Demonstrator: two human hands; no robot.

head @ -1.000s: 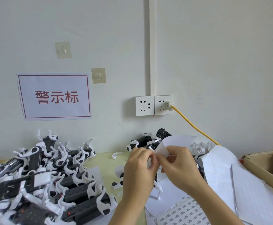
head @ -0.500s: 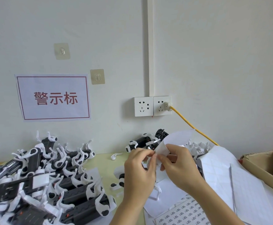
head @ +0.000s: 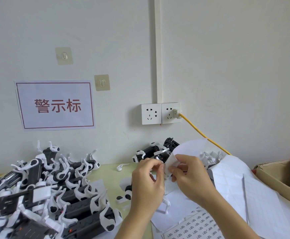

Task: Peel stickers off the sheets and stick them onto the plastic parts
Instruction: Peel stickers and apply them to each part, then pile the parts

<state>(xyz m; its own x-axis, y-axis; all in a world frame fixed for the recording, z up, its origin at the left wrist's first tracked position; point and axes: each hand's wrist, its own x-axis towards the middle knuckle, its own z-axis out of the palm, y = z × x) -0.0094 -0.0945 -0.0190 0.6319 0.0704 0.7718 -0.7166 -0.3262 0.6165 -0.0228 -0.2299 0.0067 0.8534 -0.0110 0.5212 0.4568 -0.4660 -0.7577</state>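
Note:
A curled white sticker sheet (head: 190, 148) is held up in front of me above the table. My right hand (head: 190, 176) pinches its lower edge between thumb and fingers. My left hand (head: 147, 181) is right beside it, fingertips pinched at the sheet's left edge, where a small sticker cannot be made out. A black-and-white plastic part (head: 128, 188) lies on the table just below and behind my left hand, partly hidden. A printed sticker sheet (head: 194, 225) lies flat at the bottom right.
A large pile of black-and-white plastic parts (head: 42, 192) fills the left of the table. More parts (head: 155, 152) lie by the wall. Emptied backing sheets (head: 232, 180) are stacked at right beside a cardboard box (head: 277, 176). A yellow cable (head: 199, 131) runs from the wall socket.
My hands stay together on the curled sheet, with only small finger shifts at its edge. The view has tilted slightly.

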